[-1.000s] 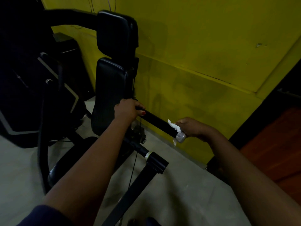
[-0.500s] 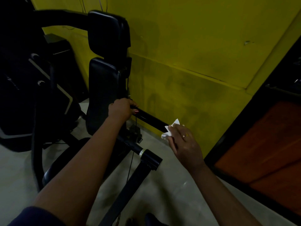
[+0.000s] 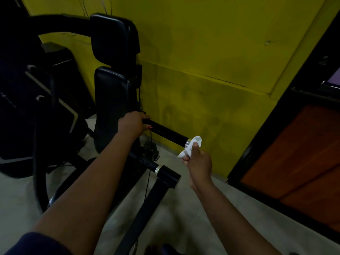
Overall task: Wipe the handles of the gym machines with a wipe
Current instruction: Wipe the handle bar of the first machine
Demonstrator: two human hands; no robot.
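On my feed, the left hand (image 3: 131, 124) grips the inner end of a black gym-machine handle (image 3: 167, 134), its fingers (image 3: 128, 116) wrapped round the bar and a red-painted thumbnail (image 3: 150, 127) lying on top. The handle slants down to the right, away from the machine's frame, and ends in a chrome cap (image 3: 187, 143).

At that outer end I have the right hand (image 3: 199, 162) with its fingers curled tight on a crumpled white wipe (image 3: 193, 147). The wipe bunches up out of the fist and sits against the chrome cap, off the black grip itself. The thumb (image 3: 195, 150) points up along the cloth.

Below and nearer the camera, a second black handle (image 3: 168, 174) with a chrome ring (image 3: 157, 169) juts from a dark frame bar (image 3: 145, 214) that runs down to the lower edge of the view. Neither hand touches it.

Behind the left hand stands the machine's black back pad (image 3: 110, 107), with a separate head pad (image 3: 114, 37) above it. A yellow wall (image 3: 211, 52) fills the background and meets the grey concrete floor (image 3: 193, 208) just beyond the handles. At the right edge of the floor is an orange wooden panel (image 3: 303, 162) in a black frame. A navy sleeve (image 3: 36, 243) shows at the lower left corner.
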